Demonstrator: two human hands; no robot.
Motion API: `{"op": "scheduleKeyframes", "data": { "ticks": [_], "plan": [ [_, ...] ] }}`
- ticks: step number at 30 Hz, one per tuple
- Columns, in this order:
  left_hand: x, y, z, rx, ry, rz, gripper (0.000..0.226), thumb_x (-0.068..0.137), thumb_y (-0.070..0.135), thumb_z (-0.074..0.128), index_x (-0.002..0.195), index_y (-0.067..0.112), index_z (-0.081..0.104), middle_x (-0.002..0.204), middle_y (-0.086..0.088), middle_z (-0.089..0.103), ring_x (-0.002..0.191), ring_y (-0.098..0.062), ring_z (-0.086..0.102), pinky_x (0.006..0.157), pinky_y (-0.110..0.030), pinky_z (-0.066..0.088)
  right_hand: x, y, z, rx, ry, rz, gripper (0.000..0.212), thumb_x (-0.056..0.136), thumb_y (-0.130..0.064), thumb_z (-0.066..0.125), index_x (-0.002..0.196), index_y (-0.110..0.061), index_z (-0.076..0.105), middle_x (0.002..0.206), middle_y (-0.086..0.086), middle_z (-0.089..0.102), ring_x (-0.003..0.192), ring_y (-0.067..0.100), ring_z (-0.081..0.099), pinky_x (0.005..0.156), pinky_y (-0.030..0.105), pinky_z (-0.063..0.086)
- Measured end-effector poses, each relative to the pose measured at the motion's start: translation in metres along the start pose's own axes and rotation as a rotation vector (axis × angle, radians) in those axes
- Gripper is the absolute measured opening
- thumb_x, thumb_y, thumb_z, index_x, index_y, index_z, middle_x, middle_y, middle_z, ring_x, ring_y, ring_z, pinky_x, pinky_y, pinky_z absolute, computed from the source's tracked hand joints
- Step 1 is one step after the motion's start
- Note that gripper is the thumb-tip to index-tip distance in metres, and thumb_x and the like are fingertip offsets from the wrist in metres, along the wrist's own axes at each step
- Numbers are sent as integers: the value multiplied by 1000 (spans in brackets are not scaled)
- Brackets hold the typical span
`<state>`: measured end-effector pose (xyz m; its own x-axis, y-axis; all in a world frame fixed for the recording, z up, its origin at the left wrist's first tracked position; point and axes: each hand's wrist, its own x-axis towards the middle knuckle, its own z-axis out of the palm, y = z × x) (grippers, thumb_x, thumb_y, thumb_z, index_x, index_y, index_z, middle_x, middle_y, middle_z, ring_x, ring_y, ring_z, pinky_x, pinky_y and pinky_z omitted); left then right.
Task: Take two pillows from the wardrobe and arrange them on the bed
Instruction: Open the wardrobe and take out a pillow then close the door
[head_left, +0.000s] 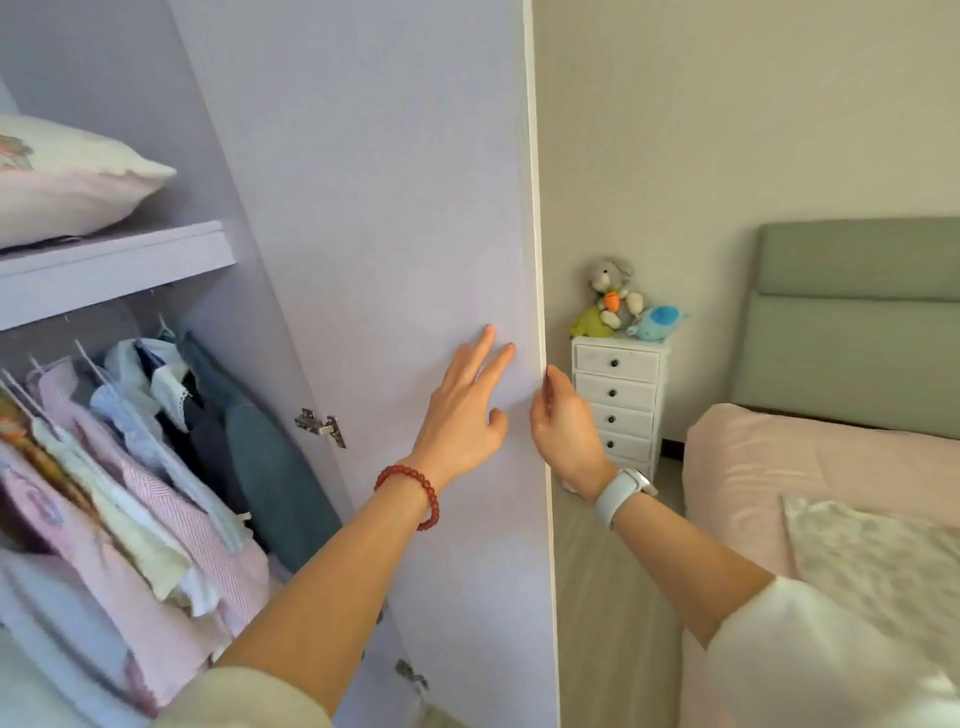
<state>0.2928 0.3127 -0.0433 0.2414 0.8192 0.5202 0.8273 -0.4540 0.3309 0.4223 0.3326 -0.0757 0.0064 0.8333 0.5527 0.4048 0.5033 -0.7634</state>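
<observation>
On the wardrobe door (395, 260), left hand (462, 415) presses flat; right hand (563, 421) grips its edge; one pillow (67, 176) shelved.

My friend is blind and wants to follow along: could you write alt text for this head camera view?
A person holds a lilac wardrobe door open, left hand flat on its inner face, right hand gripping its edge. Inside, a pillow lies on the shelf above hanging clothes. To the right stands a bed with pink bedding.

left hand (467, 410) flat, fingers straight, right hand (563, 423) curled, both arms outstretched
</observation>
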Motion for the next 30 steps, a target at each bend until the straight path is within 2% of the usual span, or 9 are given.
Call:
{"op": "scheduleKeyframes", "data": {
  "ticks": [2,4,7,12,19,22,24,27,30],
  "plan": [
    [7,-1,-5,-34,37,12,61,81,-2,48,138,17,33,153,-4,16,140,-25,14,111,-38,21,2,-7,-6,-40,88,-65,37,84,4,40,120,-4,44,109,11,56,99,25,52,84,31,42],
    [13,-6,-19,-41,126,-1,55,82,-1,48,134,16,40,150,-7,26,137,-23,21,109,-37,24,6,-24,-10,-109,213,-269,48,81,3,41,128,-4,39,126,17,48,118,22,40,101,24,30],
    [17,-18,-55,10,249,-33,49,83,0,48,129,17,45,143,-7,35,131,-23,31,106,-37,29,20,-59,-3,-122,193,-486,46,78,3,44,124,-7,45,124,17,50,116,22,41,100,28,33],
    [8,-59,-152,270,363,-107,46,81,-1,51,125,11,49,136,-13,42,124,-31,38,102,-43,31,54,-116,49,-123,-62,-586,42,79,5,47,120,-2,49,119,20,54,112,37,48,90,48,45],
    [-36,-142,-327,779,490,-325,47,79,7,57,125,10,49,135,-18,44,125,-36,36,101,-52,29,111,-218,167,-202,-254,-780,43,85,-5,45,128,-8,42,129,17,47,118,34,42,92,45,38],
    [-64,-185,-392,960,494,-432,55,81,22,59,132,17,41,142,-14,37,131,-33,27,105,-55,22,127,-273,228,-179,-264,-888,43,86,-11,46,129,-11,41,130,14,46,119,32,41,94,44,37],
    [-83,-216,-429,1057,424,-513,73,80,43,60,140,26,23,151,-9,22,138,-31,13,107,-58,13,138,-310,270,-158,-258,-960,48,86,-16,49,132,-14,37,134,12,43,125,30,37,101,45,33],
    [-105,-260,-474,1161,304,-655,99,69,70,53,141,35,-6,156,-1,0,141,-28,-3,108,-59,4,153,-359,329,-201,-288,-994,68,83,-33,56,140,-22,20,146,8,28,137,26,20,111,51,14],
    [-117,-286,-500,1208,310,-703,93,73,65,53,143,30,3,154,0,15,140,-22,11,110,-51,10,160,-394,373,-293,-376,-989,89,77,-48,60,142,-30,1,152,4,15,141,24,7,111,58,4]
  ]
}}
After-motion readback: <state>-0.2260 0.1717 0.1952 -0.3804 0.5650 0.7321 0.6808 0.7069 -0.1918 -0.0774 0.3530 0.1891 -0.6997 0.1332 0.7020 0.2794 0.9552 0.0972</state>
